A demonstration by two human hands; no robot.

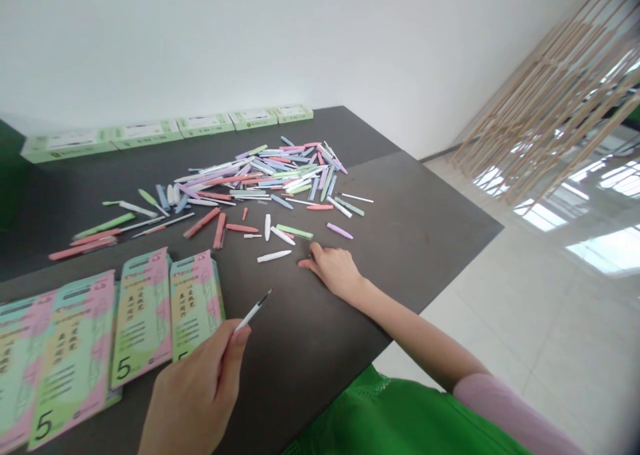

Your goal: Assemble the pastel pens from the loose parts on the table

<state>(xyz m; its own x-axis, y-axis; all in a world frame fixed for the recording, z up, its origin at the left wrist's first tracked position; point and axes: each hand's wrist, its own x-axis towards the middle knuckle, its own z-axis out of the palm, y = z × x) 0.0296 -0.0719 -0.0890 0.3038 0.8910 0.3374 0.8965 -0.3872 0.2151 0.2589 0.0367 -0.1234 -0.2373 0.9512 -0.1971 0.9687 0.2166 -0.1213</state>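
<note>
My left hand (197, 391) is low at the front of the dark table (410, 228), fingers pinched on a thin white pen refill (253, 313) whose dark tip points up and right. My right hand (333, 268) rests on the table further right, fingers curled with their tips against the surface just below a green pen part (294, 231). Whether anything is under those fingers is hidden. A white cap (273, 256) lies just to its left. A heap of pastel pen barrels and caps (273, 175) spreads across the table's middle.
Flat printed card packs (143, 315) marked "5" lie in a row at the front left. Light green boxes (150, 133) line the table's far edge by the white wall. Wooden slats (560, 88) lean at the right above a glossy tiled floor.
</note>
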